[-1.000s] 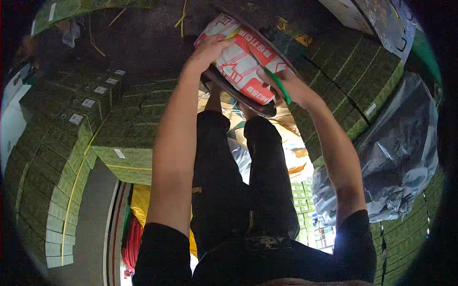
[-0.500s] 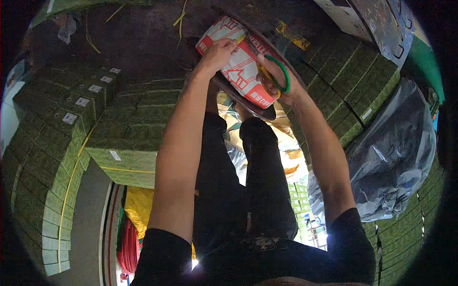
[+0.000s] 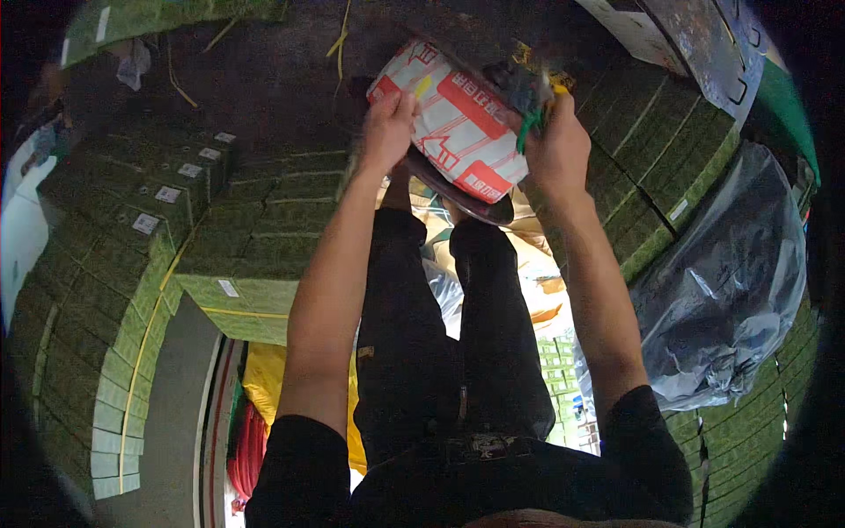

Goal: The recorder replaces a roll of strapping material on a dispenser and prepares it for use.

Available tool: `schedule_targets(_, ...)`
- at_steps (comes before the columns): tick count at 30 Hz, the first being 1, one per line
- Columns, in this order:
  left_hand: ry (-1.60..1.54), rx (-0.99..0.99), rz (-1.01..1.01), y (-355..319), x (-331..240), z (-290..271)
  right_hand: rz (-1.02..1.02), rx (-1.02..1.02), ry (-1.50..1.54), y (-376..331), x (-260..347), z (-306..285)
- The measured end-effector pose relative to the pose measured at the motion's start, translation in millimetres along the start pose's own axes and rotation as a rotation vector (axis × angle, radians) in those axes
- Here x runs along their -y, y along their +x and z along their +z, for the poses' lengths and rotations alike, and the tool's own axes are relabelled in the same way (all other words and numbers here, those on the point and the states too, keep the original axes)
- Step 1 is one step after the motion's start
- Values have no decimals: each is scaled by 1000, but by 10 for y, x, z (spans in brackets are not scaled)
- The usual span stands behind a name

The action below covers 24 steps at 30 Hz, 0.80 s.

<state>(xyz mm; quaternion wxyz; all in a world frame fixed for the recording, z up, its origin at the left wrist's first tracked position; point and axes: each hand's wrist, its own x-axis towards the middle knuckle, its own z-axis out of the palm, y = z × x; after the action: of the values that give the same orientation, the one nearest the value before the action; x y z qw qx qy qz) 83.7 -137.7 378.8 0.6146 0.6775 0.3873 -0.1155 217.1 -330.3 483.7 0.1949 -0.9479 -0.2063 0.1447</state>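
A package [image 3: 471, 123] wrapped in white and red printed material lies tilted on a dark rounded support [image 3: 471, 204] in front of me. My left hand [image 3: 390, 130] is closed at the package's left side, pinching a short piece of yellow strap [image 3: 422, 87] against its upper face. At the opposite side, my right hand [image 3: 561, 150] grips a pair of scissors [image 3: 529, 126] with green and yellow handles. Motion blurs the scissors, so the blades and how far apart they stand cannot be made out.
Stacks of green patterned boxes [image 3: 273, 224] rise on my left, bound with yellow strap [image 3: 160, 299]. More green boxes [image 3: 651, 167] stand on the right, beside a dark plastic sheet [image 3: 722, 290]. Loose yellow strap [image 3: 339, 40] lies on the dark floor ahead.
My right hand has lifted and turned with the scissors, away from the package's lower right part toward its upper right edge. My left hand has slid slightly left and down.
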Motion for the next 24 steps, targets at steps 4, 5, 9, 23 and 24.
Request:
schedule_targets(4, -101, -88, -137, -561, -304, 42, 62, 295, -48, 223, -150, 226)
schedule_targets(5, -93, -67, -114, -714, -339, 52, 28, 256, -1, 195, -174, 247)
schedule_targets(9, -653, -254, -109, -807, -339, 88, 23, 165, 85, -23, -173, 92)
schedule_targets(23, -643, -155, 26, -509, -268, -431, -302, 587, -443, -554, 167, 442)
schedule_targets(24, -696, -205, -18, -519, -271, -417, -378, 614, -467, -505, 187, 465)
